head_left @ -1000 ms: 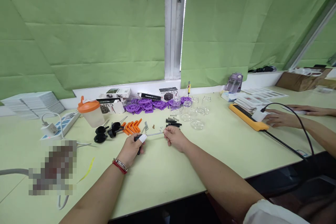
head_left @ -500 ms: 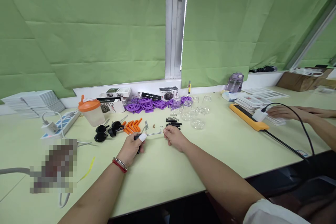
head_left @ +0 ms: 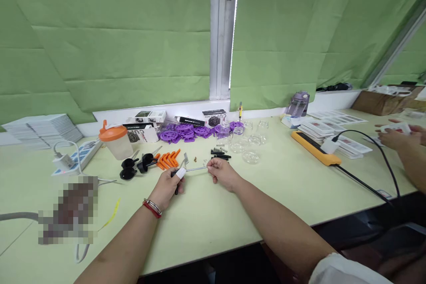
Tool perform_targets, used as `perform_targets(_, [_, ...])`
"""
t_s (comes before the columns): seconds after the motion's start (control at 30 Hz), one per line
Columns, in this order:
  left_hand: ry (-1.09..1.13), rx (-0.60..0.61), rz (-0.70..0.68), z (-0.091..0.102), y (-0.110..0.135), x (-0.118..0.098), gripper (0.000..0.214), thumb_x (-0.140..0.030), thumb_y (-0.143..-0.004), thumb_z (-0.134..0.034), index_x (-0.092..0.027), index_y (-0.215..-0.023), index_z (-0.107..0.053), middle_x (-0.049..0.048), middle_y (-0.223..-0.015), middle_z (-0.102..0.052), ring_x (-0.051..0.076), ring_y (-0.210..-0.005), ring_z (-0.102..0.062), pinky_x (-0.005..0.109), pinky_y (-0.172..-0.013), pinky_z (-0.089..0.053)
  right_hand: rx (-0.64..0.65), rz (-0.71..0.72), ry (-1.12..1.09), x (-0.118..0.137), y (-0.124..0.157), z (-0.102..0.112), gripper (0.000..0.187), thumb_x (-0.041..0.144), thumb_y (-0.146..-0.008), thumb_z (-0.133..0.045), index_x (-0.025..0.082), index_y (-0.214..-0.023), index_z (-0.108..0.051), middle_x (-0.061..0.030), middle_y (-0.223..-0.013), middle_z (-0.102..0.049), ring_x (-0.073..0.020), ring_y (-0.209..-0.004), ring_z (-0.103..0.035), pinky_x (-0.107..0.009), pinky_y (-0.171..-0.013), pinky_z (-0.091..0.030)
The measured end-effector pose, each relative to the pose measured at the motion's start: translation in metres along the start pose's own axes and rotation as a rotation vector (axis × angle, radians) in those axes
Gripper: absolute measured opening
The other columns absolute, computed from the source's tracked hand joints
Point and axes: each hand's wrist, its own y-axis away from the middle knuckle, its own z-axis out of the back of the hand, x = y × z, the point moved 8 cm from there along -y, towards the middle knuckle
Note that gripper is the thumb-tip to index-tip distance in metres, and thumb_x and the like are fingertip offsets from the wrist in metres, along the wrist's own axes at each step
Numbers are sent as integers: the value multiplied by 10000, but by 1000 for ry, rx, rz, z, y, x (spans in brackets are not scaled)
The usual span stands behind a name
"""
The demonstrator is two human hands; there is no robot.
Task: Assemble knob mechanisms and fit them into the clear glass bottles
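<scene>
My left hand (head_left: 170, 183), with a white wrap on one finger, is closed around a black part (head_left: 176, 189) from which a thin metal rod (head_left: 196, 169) runs to the right. At the rod's far end, the fingers of my right hand (head_left: 220, 170) are pinched together; anything tiny between them is hidden. Just beyond my left hand lie orange bent pieces (head_left: 167, 159) and black parts with metal rods (head_left: 128, 173). Small metal pins (head_left: 186, 158) and copper-coloured bits (head_left: 195, 159) lie beyond the rod. Black sticks (head_left: 220, 155) and springs (head_left: 220, 147) sit behind my right hand.
Purple plastic parts (head_left: 184, 133) and clear jars (head_left: 254, 140) stand along the back. An orange-lidded cup (head_left: 115, 142) and a white power strip (head_left: 80, 157) are at left. At right are an orange power strip (head_left: 314, 148) and a co-worker's hands (head_left: 396, 135) holding a white item.
My hands and the rod stay almost in place. At right, the co-worker's hands have moved away from the stacked cards, further right, and now hold a white item.
</scene>
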Motion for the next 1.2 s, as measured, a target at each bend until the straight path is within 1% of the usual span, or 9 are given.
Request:
perform_targets(0.13, [11,74,6,-4,2,-2,360,-502,-754,-590,-163,-839,-504,-6,-692,-570,88,-437,-494,231,-444,-346,-12,-10,-6,-2,-2,1,141,270,-710,-599,173,-773,-517,42,-611,-486,-70,-480,-410,-203,-389,-404])
perform_targets(0.23, [58,127,7,-5,3,-3,339,-451,-748,-610,-167,-904,-510,-13,-704,-575,100,-458,-521,241,-471,-373,-24,-16,-7,-2,-2,2,139,278,-718,-600,174,-756,-516,39,-609,-488,-69,-472,-408,-203,-385,-398])
perform_targets(0.33, [120,147,16,-4,1,0,337,-383,-732,-630,-170,-962,-508,-16,-696,-577,110,-457,-533,252,-482,-389,-32,-23,3,-2,-1,2,149,292,-727,-606,177,-738,-512,38,-606,-493,-71,-469,-413,-205,-392,-399])
perform_targets(0.43, [144,149,25,-3,0,2,310,-356,-738,-622,-166,-952,-504,-7,-687,-584,117,-447,-533,268,-488,-404,-30,-20,21,-1,-1,1,160,306,-740,-603,178,-726,-508,37,-603,-494,-72,-465,-413,-206,-393,-395])
perform_targets(0.67, [144,133,48,-5,2,1,289,-379,-751,-611,-166,-908,-494,2,-676,-585,117,-442,-526,271,-480,-408,-33,-29,45,-1,0,1,161,298,-776,-576,174,-709,-500,35,-597,-496,-69,-456,-414,-204,-394,-394])
perform_targets(0.87, [150,132,42,-4,1,3,288,-390,-747,-613,-166,-884,-495,1,-673,-581,114,-436,-519,269,-472,-406,-21,-49,60,-5,-2,1,188,314,-804,-550,179,-686,-493,39,-587,-500,-65,-426,-414,-206,-392,-386])
perform_targets(1.2, [141,136,44,-4,-1,4,335,-418,-741,-617,-161,-926,-505,12,-691,-589,111,-438,-524,259,-474,-399,-11,-45,88,-9,-5,1,229,348,-824,-515,181,-667,-497,38,-586,-497,-65,-410,-418,-212,-392,-392])
